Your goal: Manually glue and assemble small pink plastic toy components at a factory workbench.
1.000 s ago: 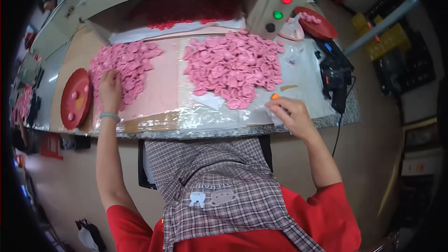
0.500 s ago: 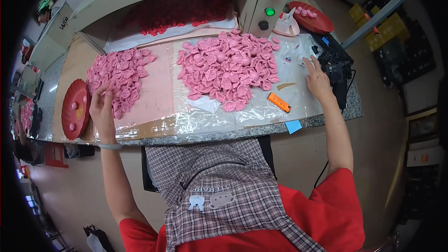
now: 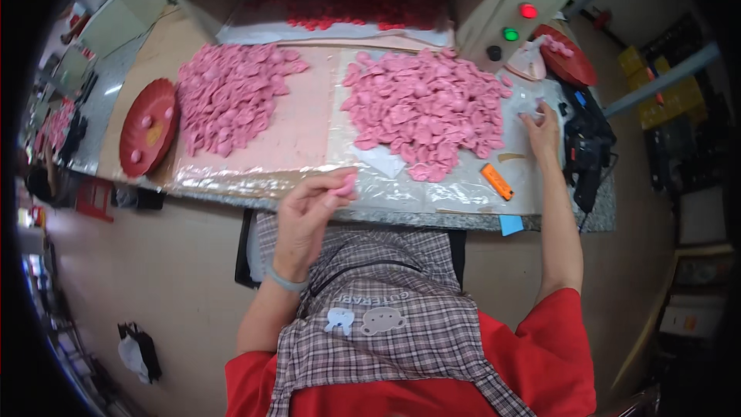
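My left hand [image 3: 302, 220] is raised in front of the table's near edge. Its thumb and fingers pinch a small pink shell-shaped piece [image 3: 346, 184]. On the right side of the table, my right hand [image 3: 545, 136] has its fingers curled together around something small that I cannot make out. Between my hands lies a large heap of pink shell-shaped pieces [image 3: 428, 104], some with round balls among them. A second pink heap [image 3: 231, 96] spreads to the left.
A red scalloped tray [image 3: 137, 127] with several pink balls stands at left, another red tray [image 3: 575, 69] at back right. An orange box cutter [image 3: 496, 181] lies near the front, a black device [image 3: 587, 150] at right. Behind is a cream machine [image 3: 475, 11] with red pieces inside.
My left hand has left the left heap and come toward the middle with a pink piece. My right hand's spread fingers have curled in. The view has shifted.
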{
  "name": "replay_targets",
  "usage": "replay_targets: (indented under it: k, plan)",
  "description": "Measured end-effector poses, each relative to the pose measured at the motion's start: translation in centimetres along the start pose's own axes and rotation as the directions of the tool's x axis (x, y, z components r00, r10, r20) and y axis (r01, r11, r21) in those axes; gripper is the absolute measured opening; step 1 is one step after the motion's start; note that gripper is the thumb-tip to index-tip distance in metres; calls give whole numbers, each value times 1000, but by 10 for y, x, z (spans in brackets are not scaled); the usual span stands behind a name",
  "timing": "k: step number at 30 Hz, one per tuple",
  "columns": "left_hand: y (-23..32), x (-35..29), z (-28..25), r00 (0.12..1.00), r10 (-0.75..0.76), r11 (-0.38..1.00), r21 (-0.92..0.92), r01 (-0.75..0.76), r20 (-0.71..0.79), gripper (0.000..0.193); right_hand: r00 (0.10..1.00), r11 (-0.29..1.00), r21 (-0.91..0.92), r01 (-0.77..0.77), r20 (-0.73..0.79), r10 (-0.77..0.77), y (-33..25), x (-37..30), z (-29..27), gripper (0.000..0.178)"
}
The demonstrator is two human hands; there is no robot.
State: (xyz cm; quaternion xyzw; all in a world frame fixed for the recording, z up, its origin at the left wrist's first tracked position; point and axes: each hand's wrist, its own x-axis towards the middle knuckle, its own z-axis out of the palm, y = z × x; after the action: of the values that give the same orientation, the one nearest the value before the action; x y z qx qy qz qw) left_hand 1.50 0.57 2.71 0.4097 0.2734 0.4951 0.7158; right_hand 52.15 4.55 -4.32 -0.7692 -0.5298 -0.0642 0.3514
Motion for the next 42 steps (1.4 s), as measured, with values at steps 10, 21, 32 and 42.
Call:
replay_targets:
  k: [10,21,32,42]
  plan:
    - [-3,4,2,991,109,988,103,-116,71,30,996,997,35,-72,49,70,20,3,13,42]
    - [-5,5,-5,983,147,949,265,-171,111,20,998,999,31,-42,-50,43,11,-14,-15,40]
    - [-15,-2,-23,998,-67,998,-12,67,21,14,785,791,309,528,178,-594,-262,3,-5,12]
    - [-12,-16,-52,995,-95,990,-107,97,23,26,797,858,93,506,329,-506,-308,126,200,26]
